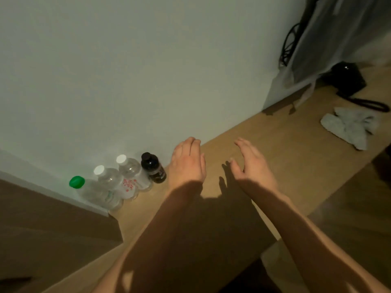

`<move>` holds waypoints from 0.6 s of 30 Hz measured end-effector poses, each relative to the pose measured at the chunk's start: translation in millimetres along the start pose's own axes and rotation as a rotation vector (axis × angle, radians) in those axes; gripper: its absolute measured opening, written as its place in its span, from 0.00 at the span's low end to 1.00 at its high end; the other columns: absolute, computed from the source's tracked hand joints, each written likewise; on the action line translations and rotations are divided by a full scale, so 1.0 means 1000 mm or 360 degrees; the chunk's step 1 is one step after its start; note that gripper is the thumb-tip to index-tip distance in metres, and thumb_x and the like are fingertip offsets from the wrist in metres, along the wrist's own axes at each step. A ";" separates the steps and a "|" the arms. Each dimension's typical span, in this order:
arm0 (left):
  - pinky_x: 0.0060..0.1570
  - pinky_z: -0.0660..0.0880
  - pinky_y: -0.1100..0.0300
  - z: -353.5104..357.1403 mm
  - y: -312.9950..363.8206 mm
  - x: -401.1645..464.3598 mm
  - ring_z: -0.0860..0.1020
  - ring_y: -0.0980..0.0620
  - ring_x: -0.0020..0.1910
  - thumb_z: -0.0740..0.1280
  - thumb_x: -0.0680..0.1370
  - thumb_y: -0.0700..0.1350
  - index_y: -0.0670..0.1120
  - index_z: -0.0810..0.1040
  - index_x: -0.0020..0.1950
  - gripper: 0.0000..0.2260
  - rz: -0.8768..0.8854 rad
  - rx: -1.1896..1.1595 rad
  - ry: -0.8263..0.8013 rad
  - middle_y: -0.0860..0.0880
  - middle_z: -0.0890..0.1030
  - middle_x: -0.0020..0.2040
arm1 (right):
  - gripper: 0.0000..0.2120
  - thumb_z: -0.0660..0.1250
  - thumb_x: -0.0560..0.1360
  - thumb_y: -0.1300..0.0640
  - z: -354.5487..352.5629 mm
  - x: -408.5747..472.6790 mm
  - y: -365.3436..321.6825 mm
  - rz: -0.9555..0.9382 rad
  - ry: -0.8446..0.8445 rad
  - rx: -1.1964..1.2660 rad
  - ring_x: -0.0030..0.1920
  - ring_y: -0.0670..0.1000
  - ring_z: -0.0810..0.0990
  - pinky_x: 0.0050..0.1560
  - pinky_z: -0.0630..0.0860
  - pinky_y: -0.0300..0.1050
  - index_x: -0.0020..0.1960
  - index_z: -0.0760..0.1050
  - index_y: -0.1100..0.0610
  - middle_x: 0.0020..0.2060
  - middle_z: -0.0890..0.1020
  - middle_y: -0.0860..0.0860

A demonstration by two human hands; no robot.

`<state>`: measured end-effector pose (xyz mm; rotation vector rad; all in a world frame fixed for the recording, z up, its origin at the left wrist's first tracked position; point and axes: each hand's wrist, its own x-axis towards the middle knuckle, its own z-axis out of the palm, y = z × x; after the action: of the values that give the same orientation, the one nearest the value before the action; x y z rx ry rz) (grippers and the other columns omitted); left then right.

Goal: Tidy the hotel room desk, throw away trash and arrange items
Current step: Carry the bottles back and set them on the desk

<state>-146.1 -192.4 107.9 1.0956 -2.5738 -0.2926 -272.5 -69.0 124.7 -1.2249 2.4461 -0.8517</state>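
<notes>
L hand point(188, 163) & R hand point(251, 163) over wooden desk point(275, 140), fingers straight, holding nothing. Four bottles point(127, 178) lined up against wall point(127, 70); crumpled tissue point(349, 127) far R.

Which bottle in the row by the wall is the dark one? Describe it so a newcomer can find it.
Follow the wooden desk along the white wall to the row of four bottles at its left end. The dark bottle is the rightmost, nearest the left hand. It alone is opaque black with a black cap; its neighbours are clear plastic with white or green caps.
</notes>
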 end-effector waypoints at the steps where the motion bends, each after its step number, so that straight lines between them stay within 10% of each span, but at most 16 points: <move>1: 0.77 0.60 0.50 0.004 0.019 0.001 0.66 0.45 0.75 0.58 0.85 0.48 0.43 0.67 0.76 0.20 0.0055 -0.0005 -0.0027 0.44 0.69 0.75 | 0.27 0.62 0.81 0.52 -0.013 -0.008 0.013 0.0057 0.0044 0.0007 0.77 0.46 0.59 0.74 0.55 0.43 0.78 0.59 0.49 0.78 0.61 0.46; 18: 0.71 0.67 0.51 0.121 0.460 -0.063 0.73 0.45 0.69 0.62 0.83 0.49 0.44 0.72 0.72 0.18 0.1067 -0.0160 -0.0295 0.44 0.74 0.70 | 0.26 0.64 0.80 0.57 -0.261 -0.219 0.327 0.0723 0.0709 0.0009 0.76 0.51 0.62 0.71 0.54 0.36 0.76 0.64 0.56 0.75 0.65 0.53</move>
<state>-453.5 175.2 125.3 0.1368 -2.8669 -0.3559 -474.1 358.4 126.2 -0.4625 2.8891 -1.0722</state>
